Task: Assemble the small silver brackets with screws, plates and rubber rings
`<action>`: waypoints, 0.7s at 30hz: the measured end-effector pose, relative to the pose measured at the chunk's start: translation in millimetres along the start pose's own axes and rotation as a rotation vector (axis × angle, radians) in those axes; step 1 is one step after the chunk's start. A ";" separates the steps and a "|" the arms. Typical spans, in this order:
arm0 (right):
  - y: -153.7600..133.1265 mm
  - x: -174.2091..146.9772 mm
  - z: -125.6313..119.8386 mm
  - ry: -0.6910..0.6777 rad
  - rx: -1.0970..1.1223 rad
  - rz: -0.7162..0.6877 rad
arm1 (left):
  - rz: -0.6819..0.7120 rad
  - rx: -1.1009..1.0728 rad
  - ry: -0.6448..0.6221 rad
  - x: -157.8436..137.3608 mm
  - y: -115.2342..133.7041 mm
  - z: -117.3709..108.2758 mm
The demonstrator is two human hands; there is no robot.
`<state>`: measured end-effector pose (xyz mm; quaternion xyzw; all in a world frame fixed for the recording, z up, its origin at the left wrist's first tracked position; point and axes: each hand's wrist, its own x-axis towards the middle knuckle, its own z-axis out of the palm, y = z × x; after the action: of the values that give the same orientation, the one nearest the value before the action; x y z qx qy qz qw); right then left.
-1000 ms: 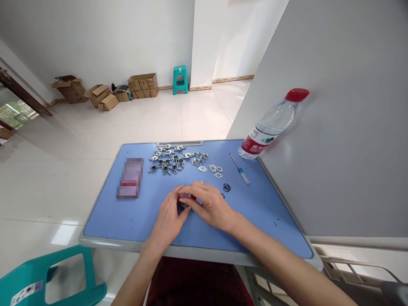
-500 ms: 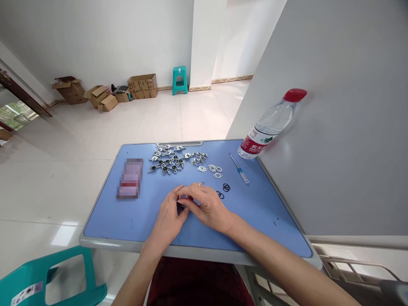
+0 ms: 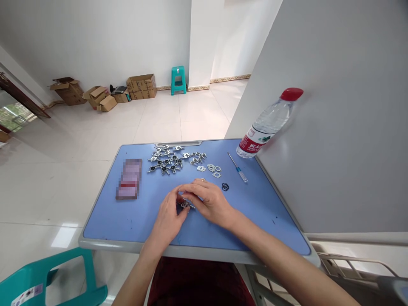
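My left hand (image 3: 167, 214) is closed on a small silver metal fitting (image 3: 185, 204) just above the blue tabletop, its thumb along the near side. Over the same fitting curls my right hand (image 3: 208, 202), fingers bent and thumb close to the metal; its fingertips and whatever they pinch are hidden. Beyond my right fingers a few tiny brass-coloured pieces (image 3: 203, 179) show in part. Black rubber rings (image 3: 225, 187) lie right of my right hand. Farther back are several flat oval gaskets (image 3: 211, 168) and many similar metal fittings (image 3: 166, 162), some with black round centres.
A screwdriver (image 3: 237, 168) with a clear blue handle lies at the right. A red-capped water bottle (image 3: 266, 127) stands near the back right corner by a grey panel (image 3: 344, 127). A blurred-out purple rectangle (image 3: 129, 179) is at the left. Teal stools (image 3: 178, 80) and cardboard boxes (image 3: 141, 86) are on the floor.
My right hand has shifted slightly, showing more of the metal fitting between my hands. The rings nearest my right hand are now out of sight. The view has moved a little.
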<state>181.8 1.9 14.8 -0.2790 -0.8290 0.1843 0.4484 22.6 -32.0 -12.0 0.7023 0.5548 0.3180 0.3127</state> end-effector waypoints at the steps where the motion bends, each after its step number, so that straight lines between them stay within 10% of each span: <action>1: 0.2 -0.7 1.9 0.022 -0.024 -0.007 | -0.002 0.005 0.002 -0.1 -0.3 0.3; 21: -3.7 -1.2 9.6 -0.020 0.026 -0.015 | 0.041 -0.021 0.003 -0.1 -6.8 2.3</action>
<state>173.2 -2.3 11.1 -0.2651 -0.8330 0.1943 0.4451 20.4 -31.0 -18.8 0.7098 0.5374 0.3311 0.3128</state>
